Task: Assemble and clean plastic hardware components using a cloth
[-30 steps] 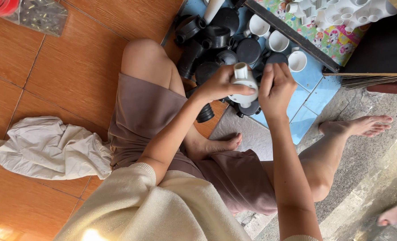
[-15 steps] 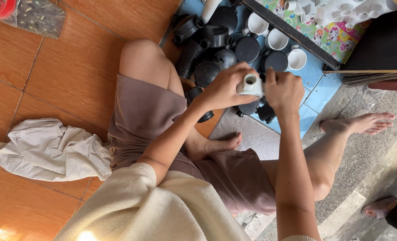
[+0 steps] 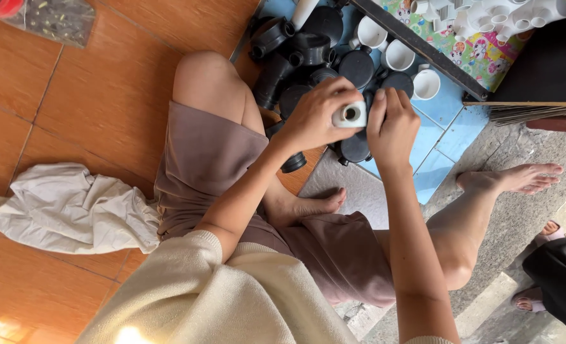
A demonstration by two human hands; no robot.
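From the head view, the left hand (image 3: 318,114) has its grip closed around a small white pipe fitting (image 3: 350,114), held above a pile of black pipe fittings (image 3: 308,48) on the floor (image 3: 105,83). The right hand (image 3: 392,124) touches the white fitting's other side, fingers curled against it. A crumpled pale cloth (image 3: 60,207) lies on the orange tiles near the person's knee.

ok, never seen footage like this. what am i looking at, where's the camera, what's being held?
No machine here: a person sits on the floor and the single camera is worn on their head, looking down at their own lap and arms. The left hand grips a small white pipe fitting; the right hand touches its other side. Beyond the hands lies a pile of black pipe fittings, with white caps among them. A crumpled pale cloth lies on the orange tile floor. At the lower right, someone else's sandalled foot shows.
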